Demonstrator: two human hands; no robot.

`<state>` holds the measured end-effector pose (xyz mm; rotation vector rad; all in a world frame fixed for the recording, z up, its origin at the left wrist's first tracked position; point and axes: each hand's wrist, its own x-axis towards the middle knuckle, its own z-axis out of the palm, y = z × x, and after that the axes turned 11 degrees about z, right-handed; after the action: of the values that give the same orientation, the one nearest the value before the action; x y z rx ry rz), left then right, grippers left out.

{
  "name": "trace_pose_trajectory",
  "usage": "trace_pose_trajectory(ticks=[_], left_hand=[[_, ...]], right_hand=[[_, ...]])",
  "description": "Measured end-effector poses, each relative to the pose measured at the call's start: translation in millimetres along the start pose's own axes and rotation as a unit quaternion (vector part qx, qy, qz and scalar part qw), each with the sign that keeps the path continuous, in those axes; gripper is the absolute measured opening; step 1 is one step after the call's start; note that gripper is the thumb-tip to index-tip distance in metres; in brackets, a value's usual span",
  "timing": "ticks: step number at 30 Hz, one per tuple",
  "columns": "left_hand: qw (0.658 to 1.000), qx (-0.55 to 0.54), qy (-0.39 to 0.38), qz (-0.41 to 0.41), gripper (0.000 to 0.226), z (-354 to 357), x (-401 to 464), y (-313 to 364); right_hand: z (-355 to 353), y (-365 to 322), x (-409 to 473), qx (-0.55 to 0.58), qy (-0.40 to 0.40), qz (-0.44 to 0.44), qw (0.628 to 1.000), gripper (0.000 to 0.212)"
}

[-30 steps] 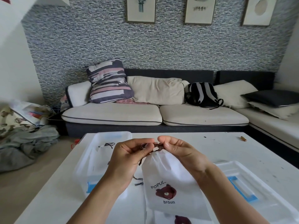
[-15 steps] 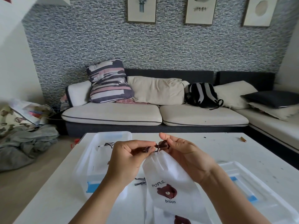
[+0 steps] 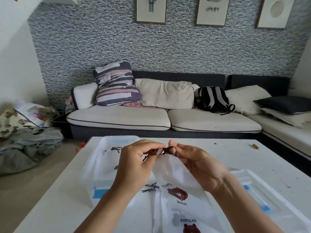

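Well, I saw the left hand (image 3: 134, 165) and right hand (image 3: 200, 163) held close together above the table (image 3: 244, 157), their fingers (image 3: 152, 145) pinching the brown drawstring (image 3: 161, 151) at the mouth of the white bear-print pouch (image 3: 175, 177), which hung below them just beside a clear bin (image 3: 101, 165).

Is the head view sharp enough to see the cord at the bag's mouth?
Head view: soft even light, no glare; the dark cord pinched between left hand and right hand is slightly smeared, knot unclear; print on the white bag reads clearly.
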<state>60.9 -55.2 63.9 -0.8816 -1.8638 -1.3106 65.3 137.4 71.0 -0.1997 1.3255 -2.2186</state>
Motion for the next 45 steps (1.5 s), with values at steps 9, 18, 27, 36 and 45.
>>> trace_pose_trajectory(ticks=[9, 18, 27, 36, 45], left_hand=[[0.958, -0.190, -0.028, -0.213, 0.013, -1.0, 0.4, 4.7], [0.937, -0.207, -0.030, -0.281, 0.025, 0.7, 1.6, 2.0], [0.946, -0.223, -0.037, -0.232, 0.020, -10.8, 4.0, -1.8], [0.996, 0.014, -0.056, -0.068, 0.029, -7.3, -3.3, -9.8], [0.933, -0.215, -0.041, -0.286, 0.012, -3.8, -4.7, -2.4]], right_hand=[[15.1, -10.4, -7.7, -0.355, 0.098, -0.050, 0.928, 0.024], [18.9, -14.4, -9.9, -0.550, 0.213, -0.143, 0.795, 0.008], [10.2, 4.0, 1.2, -0.353, 0.155, -0.170, 0.907, 0.018], [23.5, 18.0, 14.9, -0.267, 0.140, -0.150, 0.942, 0.019], [29.0, 17.7, 17.2, -0.340, 0.182, -0.170, 0.907, 0.023]])
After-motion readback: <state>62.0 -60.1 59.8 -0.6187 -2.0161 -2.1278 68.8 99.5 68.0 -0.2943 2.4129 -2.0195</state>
